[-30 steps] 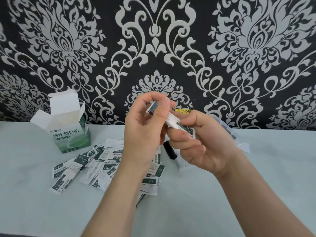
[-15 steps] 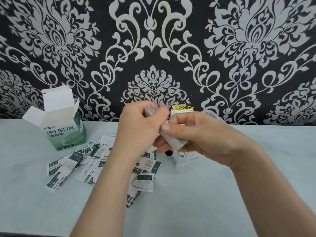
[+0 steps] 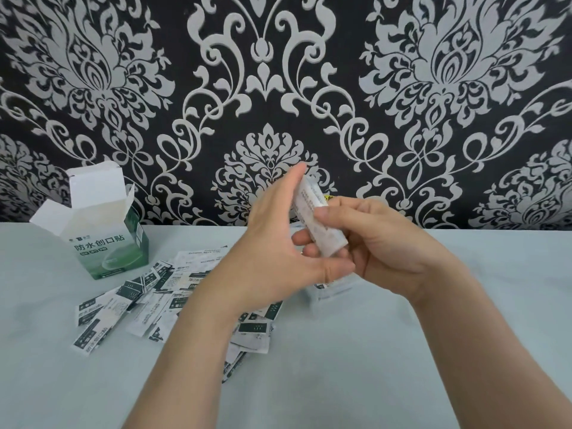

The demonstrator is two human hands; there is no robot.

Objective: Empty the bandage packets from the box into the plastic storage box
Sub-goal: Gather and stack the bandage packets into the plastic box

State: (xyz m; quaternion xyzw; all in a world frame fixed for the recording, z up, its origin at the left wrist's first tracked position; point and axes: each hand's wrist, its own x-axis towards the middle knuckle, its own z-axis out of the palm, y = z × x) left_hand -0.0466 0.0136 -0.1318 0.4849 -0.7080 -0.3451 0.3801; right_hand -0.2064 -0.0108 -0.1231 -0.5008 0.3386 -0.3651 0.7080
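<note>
Open green box [image 3: 108, 243] stands beside scattered packets [image 3: 102, 314]; one stack [image 3: 322, 230] held tilted.

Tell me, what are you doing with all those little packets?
A person is gathering bandage packets. The right hand grips a small stack of packets, and the left hand presses flat against it with straight fingers, as if squaring it up. The green and white box stands open on the left of the table, with many loose packets spread beside it. The clear plastic storage box is mostly hidden behind the hands.
</note>
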